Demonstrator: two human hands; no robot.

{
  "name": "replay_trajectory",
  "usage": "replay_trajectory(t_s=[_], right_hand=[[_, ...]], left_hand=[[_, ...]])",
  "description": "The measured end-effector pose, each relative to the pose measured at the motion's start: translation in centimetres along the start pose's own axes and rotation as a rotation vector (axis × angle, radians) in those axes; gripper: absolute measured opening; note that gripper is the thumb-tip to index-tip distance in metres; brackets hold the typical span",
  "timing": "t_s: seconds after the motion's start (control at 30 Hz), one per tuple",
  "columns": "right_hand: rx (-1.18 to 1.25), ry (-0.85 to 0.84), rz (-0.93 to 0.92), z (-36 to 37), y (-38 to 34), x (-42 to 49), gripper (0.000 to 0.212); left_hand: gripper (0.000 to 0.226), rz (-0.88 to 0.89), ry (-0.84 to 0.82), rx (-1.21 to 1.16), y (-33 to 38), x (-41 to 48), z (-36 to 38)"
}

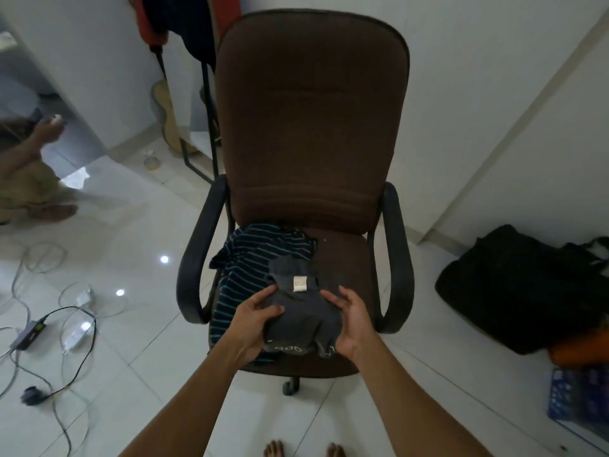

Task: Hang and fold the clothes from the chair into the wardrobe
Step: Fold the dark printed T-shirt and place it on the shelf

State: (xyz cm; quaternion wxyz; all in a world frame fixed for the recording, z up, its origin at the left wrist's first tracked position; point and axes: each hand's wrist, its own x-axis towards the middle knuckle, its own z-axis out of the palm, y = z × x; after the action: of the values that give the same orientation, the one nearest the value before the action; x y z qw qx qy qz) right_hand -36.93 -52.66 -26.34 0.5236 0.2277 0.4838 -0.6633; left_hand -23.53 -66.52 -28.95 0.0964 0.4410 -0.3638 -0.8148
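White floor tiles lie open around the brown chair, with cables on the left and a black bag on the right. At the seat's front edge, the left hand and right hand hold a folded dark grey garment, fingers curled round it, beside a striped shirt. Its white tag and pale hem lettering are unreadable.

White walls — plain, dimly lit. Glossy white tile floor shows bright spot reflections; loose cables lie at left — a black bag near the right wall.
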Motion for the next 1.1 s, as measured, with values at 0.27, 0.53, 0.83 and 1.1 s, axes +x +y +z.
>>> replay_trajectory(t_s=[0.27, 0.53, 0.83, 1.1], right_hand=[[-0.067, 0.184, -0.041, -4.8, 4.6, 4.5, 0.032], [-0.22, 0.226, -0.246, -5.4, 0.9, 10.7, 0.021], [-0.756, 0.236, -0.388, -6.6, -4.4, 23.4, 0.023], [-0.964, 0.257, -0.487, -8.0, -4.8, 31.6, 0.017]], left_hand=[[0.054, 0.004, 0.131, 0.31, -5.5, 3.1, -4.4], [0.057, 0.208, 0.072, 0.545, -4.4, 9.7, -4.5], [0.053, 0.33, 0.089, 0.828, -4.1, 23.5, -4.8], [0.051, 0.417, 0.21, 1.071, -5.9, 30.2, -5.8]])
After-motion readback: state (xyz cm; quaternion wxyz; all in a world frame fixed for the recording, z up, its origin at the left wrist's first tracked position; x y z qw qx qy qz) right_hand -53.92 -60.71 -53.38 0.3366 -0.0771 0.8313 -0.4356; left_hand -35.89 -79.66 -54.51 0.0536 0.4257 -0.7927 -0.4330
